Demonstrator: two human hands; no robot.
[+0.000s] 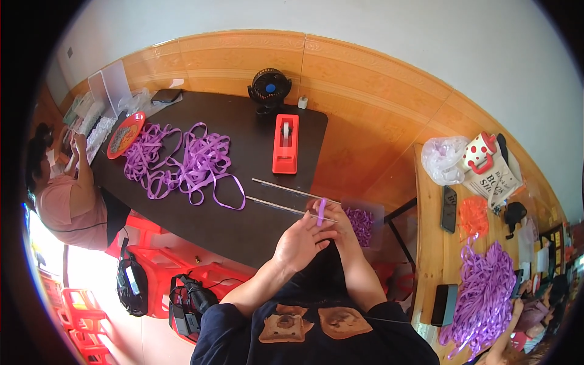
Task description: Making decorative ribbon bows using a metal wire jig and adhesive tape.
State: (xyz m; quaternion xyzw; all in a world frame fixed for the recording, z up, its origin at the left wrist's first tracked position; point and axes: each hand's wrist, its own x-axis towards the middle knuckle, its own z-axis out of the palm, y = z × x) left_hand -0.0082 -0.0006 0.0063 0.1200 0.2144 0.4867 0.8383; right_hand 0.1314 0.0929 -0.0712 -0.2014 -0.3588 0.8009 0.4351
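Note:
A short loop of purple ribbon (321, 212) stands upright at the fingers of my right hand (337, 220), which pinches it. My left hand (297, 244) is beside it, palm turned up, its fingers stretched towards the right hand and its thumb close to the ribbon. Two thin pale rods, a far rod (283, 187) and a near rod (274, 205), stick out over the dark table (225, 234) and reach to my hands. Just right of my hands, a clear bin (378, 214) contains many small purple ribbon pieces (360, 228), partly behind my right arm.
Tangled purple ribbon (204, 158) covers the table's left part beside a red plate (126, 135). Further back are a red tape dispenser (285, 146) and a black fan (269, 88). A wooden table (429, 243) on the right bears a ribbon heap (480, 292). Another person (73, 201) sits left.

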